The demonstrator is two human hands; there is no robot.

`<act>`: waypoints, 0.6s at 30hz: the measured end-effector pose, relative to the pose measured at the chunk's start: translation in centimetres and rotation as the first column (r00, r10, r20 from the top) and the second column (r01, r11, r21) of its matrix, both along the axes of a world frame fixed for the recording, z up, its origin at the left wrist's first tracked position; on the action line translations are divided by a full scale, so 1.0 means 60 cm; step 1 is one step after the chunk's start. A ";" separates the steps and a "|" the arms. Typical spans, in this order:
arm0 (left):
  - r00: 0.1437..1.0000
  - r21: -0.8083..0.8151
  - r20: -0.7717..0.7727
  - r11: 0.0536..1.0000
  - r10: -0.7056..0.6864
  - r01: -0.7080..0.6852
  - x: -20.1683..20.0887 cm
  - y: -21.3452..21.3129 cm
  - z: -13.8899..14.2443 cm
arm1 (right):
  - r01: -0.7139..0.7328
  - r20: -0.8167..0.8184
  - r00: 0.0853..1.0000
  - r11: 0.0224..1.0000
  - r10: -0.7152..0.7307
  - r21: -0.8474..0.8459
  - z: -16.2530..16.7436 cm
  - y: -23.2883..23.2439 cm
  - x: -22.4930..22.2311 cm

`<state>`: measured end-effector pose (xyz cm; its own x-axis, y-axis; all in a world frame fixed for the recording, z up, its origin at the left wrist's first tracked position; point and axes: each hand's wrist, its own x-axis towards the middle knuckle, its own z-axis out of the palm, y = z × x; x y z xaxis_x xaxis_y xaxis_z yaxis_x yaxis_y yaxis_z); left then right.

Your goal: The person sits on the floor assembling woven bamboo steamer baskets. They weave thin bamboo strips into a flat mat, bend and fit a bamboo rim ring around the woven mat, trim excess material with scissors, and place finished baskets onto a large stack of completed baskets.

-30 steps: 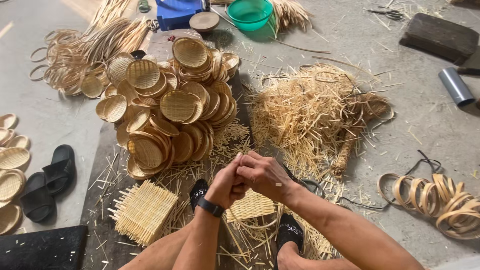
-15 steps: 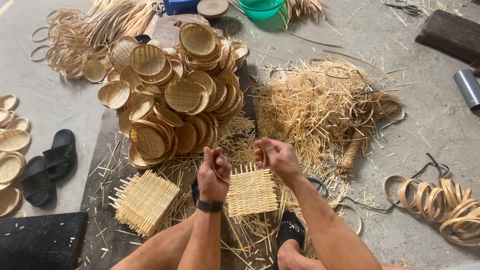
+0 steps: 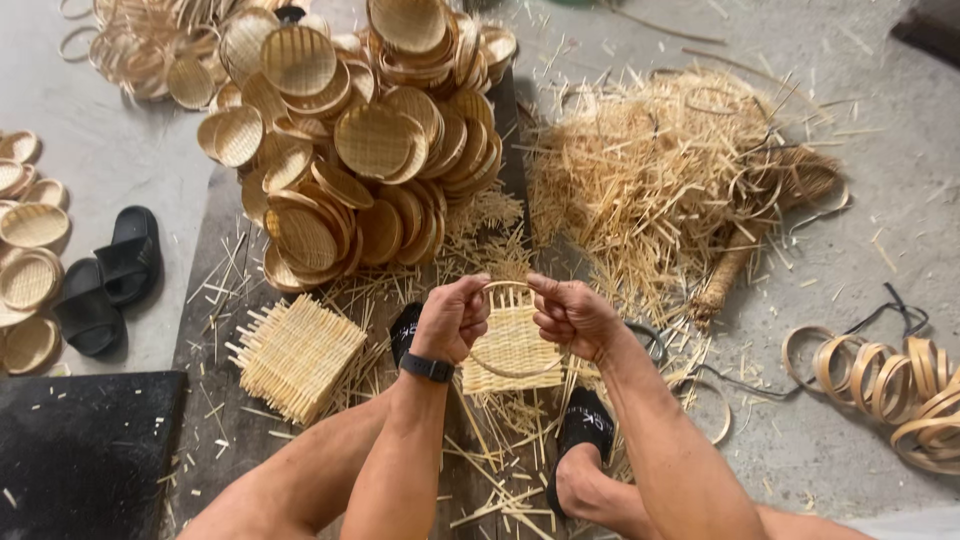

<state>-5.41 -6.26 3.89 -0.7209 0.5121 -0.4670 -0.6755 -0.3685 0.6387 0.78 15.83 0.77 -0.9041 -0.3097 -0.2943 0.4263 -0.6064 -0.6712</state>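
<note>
My left hand [image 3: 452, 318] and my right hand [image 3: 572, 314] each grip one side of a thin bamboo hoop [image 3: 506, 288], held over a small square woven bamboo mat [image 3: 512, 350] that lies between my feet. The hoop curves around the mat's upper edge. A black watch is on my left wrist. Another square woven mat [image 3: 297, 354] lies on the dark board to the left of my left arm.
A big pile of finished round woven trays [image 3: 360, 150] is heaped ahead. Loose bamboo trimmings and a broom [image 3: 660, 180] lie to the right, coiled bamboo strips [image 3: 890, 385] at far right. Black slippers [image 3: 105, 280] and more trays [image 3: 30, 260] sit left.
My hands, clasped together a second ago, moved apart and now stretch the hoop over the woven mat. The camera has tilted down and closer.
</note>
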 end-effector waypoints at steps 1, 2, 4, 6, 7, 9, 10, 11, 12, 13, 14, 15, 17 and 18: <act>1.000 -0.012 0.006 1.000 0.009 -0.008 -0.001 0.000 -0.005 | 0.018 0.022 1.000 0.998 -0.019 0.063 0.000 0.000 -0.001; 1.000 0.003 0.017 1.000 0.005 -0.005 0.000 0.000 -0.011 | 0.032 0.049 0.998 0.992 -0.039 0.125 0.001 0.001 -0.001; 0.999 0.038 0.045 0.999 0.006 -0.008 -0.003 0.001 -0.025 | 0.102 0.125 0.984 0.977 -0.127 0.187 0.007 0.003 0.002; 0.996 0.041 0.080 0.998 0.044 -0.047 -0.011 0.000 -0.040 | 0.227 0.222 0.937 0.954 -0.268 0.196 0.011 0.007 0.008; 0.994 0.048 0.089 0.996 0.066 -0.071 -0.019 0.000 -0.049 | 0.226 0.144 0.953 0.943 -0.265 0.244 0.010 0.007 0.012; 0.986 0.055 0.146 0.995 0.077 -0.085 -0.027 -0.003 -0.070 | 0.236 -0.017 0.970 0.913 -0.244 0.334 0.000 0.013 0.021; 0.982 0.059 0.170 0.994 0.079 -0.090 -0.032 -0.002 -0.082 | 0.237 -0.015 0.967 0.869 -0.256 0.434 -0.010 0.016 0.023; 0.978 0.018 0.168 0.992 0.119 -0.124 -0.033 -0.001 -0.097 | 0.229 -0.009 0.964 0.816 -0.265 0.530 -0.025 0.019 0.024; 0.973 -0.024 0.168 0.987 0.161 -0.159 -0.032 0.001 -0.114 | 0.213 0.000 0.962 0.755 -0.272 0.620 -0.043 0.019 0.025; 0.966 -0.066 0.166 0.979 0.201 -0.192 -0.029 0.001 -0.132 | 0.231 0.002 0.953 0.725 -0.305 0.649 -0.065 0.018 0.024; 0.974 -0.120 0.067 0.971 0.215 -0.206 -0.026 0.002 -0.150 | 0.246 0.001 0.942 0.692 -0.336 0.679 -0.089 0.017 0.022; 0.975 -0.173 -0.031 0.959 0.221 -0.224 -0.022 0.003 -0.170 | 0.258 0.001 0.931 0.658 -0.366 0.707 -0.114 0.014 0.020; 0.963 -0.356 -0.193 0.901 0.190 -0.249 -0.007 0.000 -0.209 | 0.215 0.013 0.926 0.555 -0.377 0.803 -0.161 0.009 0.016; 0.956 -0.481 -0.252 0.838 0.148 -0.257 -0.001 -0.001 -0.227 | 0.193 0.013 0.925 0.500 -0.380 0.844 -0.182 0.003 0.013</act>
